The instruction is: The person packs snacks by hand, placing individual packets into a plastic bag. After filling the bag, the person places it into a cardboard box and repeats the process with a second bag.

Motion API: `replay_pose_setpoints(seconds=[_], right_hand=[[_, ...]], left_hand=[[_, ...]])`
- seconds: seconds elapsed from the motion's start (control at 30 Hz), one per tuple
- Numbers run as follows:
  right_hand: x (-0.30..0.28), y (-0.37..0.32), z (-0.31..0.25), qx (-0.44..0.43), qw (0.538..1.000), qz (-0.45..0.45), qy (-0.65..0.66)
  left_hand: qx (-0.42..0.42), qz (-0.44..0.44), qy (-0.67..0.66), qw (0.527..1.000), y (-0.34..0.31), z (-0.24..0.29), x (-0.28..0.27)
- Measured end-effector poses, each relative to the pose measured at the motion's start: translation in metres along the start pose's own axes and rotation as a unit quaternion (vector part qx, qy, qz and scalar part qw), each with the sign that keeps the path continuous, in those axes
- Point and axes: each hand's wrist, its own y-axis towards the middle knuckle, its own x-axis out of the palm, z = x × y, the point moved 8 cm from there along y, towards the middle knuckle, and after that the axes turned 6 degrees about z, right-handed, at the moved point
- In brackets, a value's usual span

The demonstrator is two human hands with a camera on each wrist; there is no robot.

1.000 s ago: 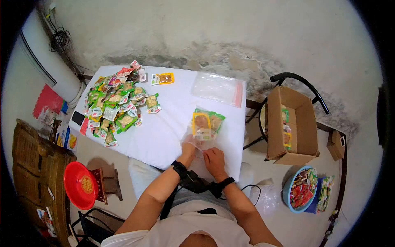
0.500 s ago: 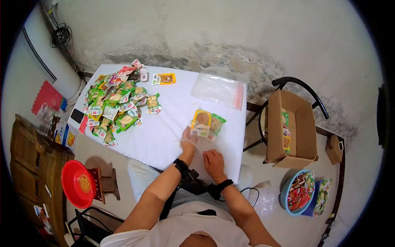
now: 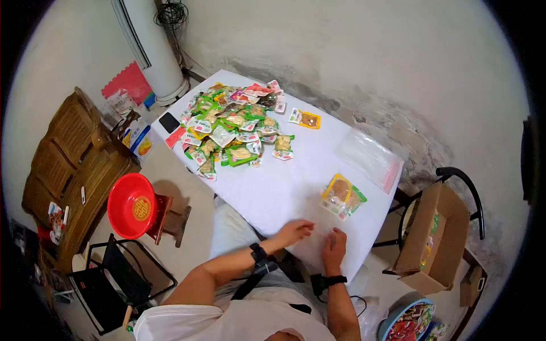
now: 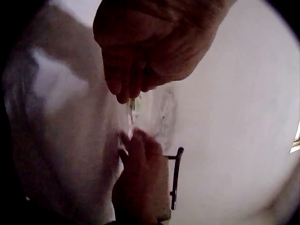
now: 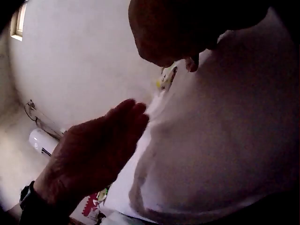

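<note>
Two packaged snack packets, one with a yellow border and one with a green border, lie overlapped in a clear plastic bag on the table's right part. My right hand, fingers curled, pinches the near end of that bag below the packets. My left hand is a little to the left, empty, its fingers loosely extended toward the bag's mouth. In the right wrist view the left hand shows relaxed fingers, and the right hand hides most of the bag's end.
A heap of snack packets covers the white table's left end, beside a phone. A single yellow packet and flat clear bags lie along the far edge. A cardboard box stands on a chair at right, above a blue basin.
The left hand has come out from under the packets and moved back to the left of the bag. The right hand stays by the bag's near end. The head view has turned left.
</note>
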Motion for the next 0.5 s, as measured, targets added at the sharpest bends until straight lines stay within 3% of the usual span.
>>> replay_pose_setpoints(seconds=[0.03,0.13,0.2,0.23,0.27,0.3,0.5], right_hand=[[0.000,0.000,-0.001,-0.002,1.000,-0.002,0.003],[0.005,-0.004,0.005,0.008,1.000,-0.011,-0.021],[0.012,-0.009,0.011,-0.031,0.999,-0.006,-0.038],[0.012,-0.010,0.012,-0.031,0.999,-0.006,-0.038],[0.010,-0.010,0.007,-0.028,0.999,-0.006,-0.039],[0.009,-0.008,0.005,-0.026,0.999,-0.005,-0.041],[0.012,-0.012,0.002,-0.058,0.994,-0.025,-0.087]], left_hand=[[-0.040,-0.048,-0.013,0.998,-0.003,0.004,-0.011],[0.014,0.103,0.010,0.995,0.015,0.033,-0.087],[0.045,0.216,-0.002,0.975,0.026,0.074,-0.130],[0.082,0.257,-0.060,0.961,0.026,0.107,-0.143],[0.104,0.264,-0.097,0.954,0.044,0.106,-0.169],[0.066,0.301,-0.157,0.938,0.048,0.121,-0.178],[0.134,0.281,-0.317,0.896,0.104,0.132,-0.242]])
